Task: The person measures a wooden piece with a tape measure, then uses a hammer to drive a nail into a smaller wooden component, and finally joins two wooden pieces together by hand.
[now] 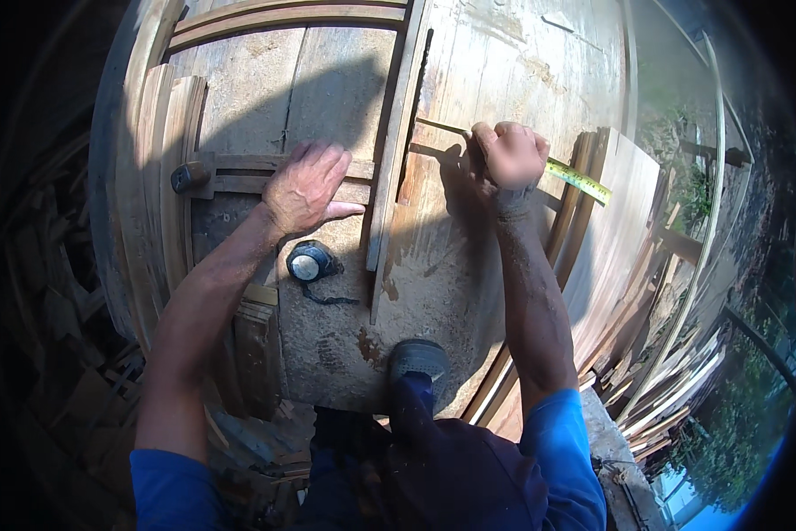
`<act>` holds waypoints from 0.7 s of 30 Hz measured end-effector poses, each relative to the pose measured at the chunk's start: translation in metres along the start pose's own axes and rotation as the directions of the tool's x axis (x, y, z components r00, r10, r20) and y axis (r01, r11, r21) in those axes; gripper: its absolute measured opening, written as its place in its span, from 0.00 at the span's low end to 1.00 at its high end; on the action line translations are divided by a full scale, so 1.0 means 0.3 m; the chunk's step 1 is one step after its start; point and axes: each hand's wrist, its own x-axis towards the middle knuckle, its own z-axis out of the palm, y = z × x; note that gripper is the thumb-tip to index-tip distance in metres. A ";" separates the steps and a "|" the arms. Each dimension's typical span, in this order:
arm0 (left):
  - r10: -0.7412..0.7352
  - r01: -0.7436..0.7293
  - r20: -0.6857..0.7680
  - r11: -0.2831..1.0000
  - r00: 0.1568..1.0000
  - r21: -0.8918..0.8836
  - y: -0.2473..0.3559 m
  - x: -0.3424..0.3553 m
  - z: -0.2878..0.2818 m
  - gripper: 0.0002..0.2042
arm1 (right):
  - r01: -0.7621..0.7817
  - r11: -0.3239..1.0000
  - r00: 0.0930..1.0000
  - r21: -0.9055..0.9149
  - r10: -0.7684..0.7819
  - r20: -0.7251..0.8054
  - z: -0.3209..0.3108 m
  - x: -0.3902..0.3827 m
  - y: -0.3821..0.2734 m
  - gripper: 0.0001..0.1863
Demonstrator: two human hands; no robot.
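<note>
My left hand (305, 190) lies over two short parallel wooden slats (234, 183), thumb stretched out toward an upright strip (393, 186). My right hand (508, 159) is closed on a yellow tape measure (579, 181), whose blade sticks out to the right over some boards; the part inside my fist is hidden. Below my left hand sits a round black object with a silver disc and a strap (309, 262). A dark blunt object (190, 177), perhaps a hammer head, lies at the left end of the slats.
Stacked boards (159, 168) line the left of the worktop (504, 62), and more planks (619, 221) lean along the right. A wooden frame piece (283, 22) crosses the top. A shoe (415, 367) rests near the front edge. Scrap wood, a rail and greenery surround the work area.
</note>
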 end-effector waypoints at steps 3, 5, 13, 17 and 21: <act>0.001 -0.001 -0.012 1.000 1.000 0.005 -0.001 -0.005 0.003 0.43 | -0.064 0.996 0.998 -0.058 0.064 0.001 0.039 0.136 0.084 0.07; 0.012 -0.012 -0.024 1.000 1.000 0.007 0.006 0.004 0.000 0.43 | -0.134 0.983 0.989 -0.124 0.142 0.052 0.095 0.178 0.144 0.07; -0.003 0.003 -0.005 0.999 1.000 0.041 0.004 -0.003 0.006 0.43 | -0.112 0.990 0.993 -0.079 0.115 0.026 0.179 0.217 0.151 0.06; -0.003 0.003 -0.005 0.997 1.000 0.078 0.001 -0.004 0.006 0.42 | -0.101 0.992 0.994 -0.073 0.103 0.021 0.188 0.214 0.139 0.06; 0.015 -0.014 -0.005 0.990 1.000 0.141 -0.003 0.002 0.006 0.42 | -0.118 0.990 0.993 -0.078 0.119 0.020 0.189 0.207 0.140 0.07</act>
